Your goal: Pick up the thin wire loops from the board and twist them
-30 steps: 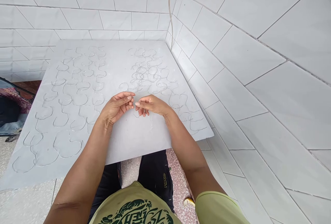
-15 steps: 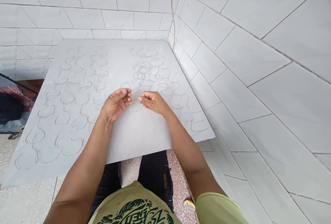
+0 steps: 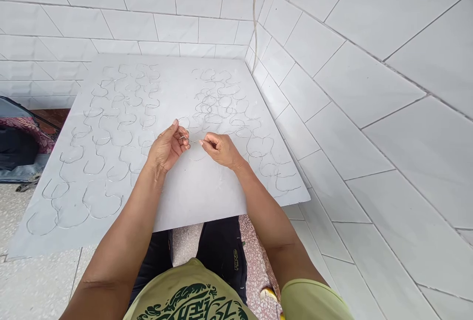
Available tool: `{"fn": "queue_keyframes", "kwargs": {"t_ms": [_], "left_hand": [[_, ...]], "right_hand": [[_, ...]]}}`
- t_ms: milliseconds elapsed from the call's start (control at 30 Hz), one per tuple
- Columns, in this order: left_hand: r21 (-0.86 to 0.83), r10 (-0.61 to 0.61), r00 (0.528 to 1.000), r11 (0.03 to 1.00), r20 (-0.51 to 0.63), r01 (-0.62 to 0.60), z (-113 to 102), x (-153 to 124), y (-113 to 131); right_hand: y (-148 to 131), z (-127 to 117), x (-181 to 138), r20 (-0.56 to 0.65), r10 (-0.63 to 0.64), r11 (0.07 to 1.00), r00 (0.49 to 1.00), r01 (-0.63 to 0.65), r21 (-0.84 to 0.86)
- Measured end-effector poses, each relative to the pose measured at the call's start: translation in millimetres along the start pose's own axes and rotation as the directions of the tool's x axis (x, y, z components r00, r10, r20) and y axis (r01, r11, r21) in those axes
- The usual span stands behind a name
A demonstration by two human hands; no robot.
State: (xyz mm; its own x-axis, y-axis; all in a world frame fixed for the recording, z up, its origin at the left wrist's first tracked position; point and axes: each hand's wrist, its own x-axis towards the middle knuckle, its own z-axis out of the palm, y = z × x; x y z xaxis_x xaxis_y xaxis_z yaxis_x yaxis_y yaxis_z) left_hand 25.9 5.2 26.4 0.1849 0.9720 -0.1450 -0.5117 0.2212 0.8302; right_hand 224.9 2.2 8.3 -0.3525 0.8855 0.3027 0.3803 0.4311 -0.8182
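Observation:
A thin bent wire (image 3: 195, 142) stretches between my two hands above the board. My left hand (image 3: 168, 147) is palm up with its fingers curled, and the wire lies across them; the thumb is raised a little. My right hand (image 3: 221, 150) pinches the other end between thumb and curled index finger. Just beyond and to the right of my hands is a tangled group of curved wires (image 3: 210, 106) lying on the white board (image 3: 199, 197). On the left side, separate S-shaped wires (image 3: 99, 138) are laid out in rows.
White tiled walls (image 3: 369, 88) meet at the far corner, where a thin hose (image 3: 254, 19) hangs down. The right wall runs close along the board's edge. A dark bag (image 3: 16, 147) lies at the left. My knees (image 3: 221, 241) are under the board's near edge.
The view has shifted slightly. My left thumb has lifted away from the fingers, and my right hand has turned a little while keeping its pinch.

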Motion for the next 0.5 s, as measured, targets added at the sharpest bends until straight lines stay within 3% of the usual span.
{"fn": "queue_keyframes", "kwargs": {"t_ms": [200,333,500], "left_hand": [[0.102,0.117,0.986,0.989,-0.123,-0.105,0,2,-6],[0.303,0.295,0.919,0.929,-0.262,-0.212,0,4,-16],[0.417,0.375,0.887,0.876,-0.270,-0.243,3,3,-19]], "right_hand": [[2,3,-1,-0.014,-0.013,0.999,1.000,0.012,-0.041],[3,6,-1,0.026,-0.025,0.997,0.999,0.027,-0.070],[5,8,-1,0.066,-0.021,0.999,0.998,0.024,-0.040]]}}
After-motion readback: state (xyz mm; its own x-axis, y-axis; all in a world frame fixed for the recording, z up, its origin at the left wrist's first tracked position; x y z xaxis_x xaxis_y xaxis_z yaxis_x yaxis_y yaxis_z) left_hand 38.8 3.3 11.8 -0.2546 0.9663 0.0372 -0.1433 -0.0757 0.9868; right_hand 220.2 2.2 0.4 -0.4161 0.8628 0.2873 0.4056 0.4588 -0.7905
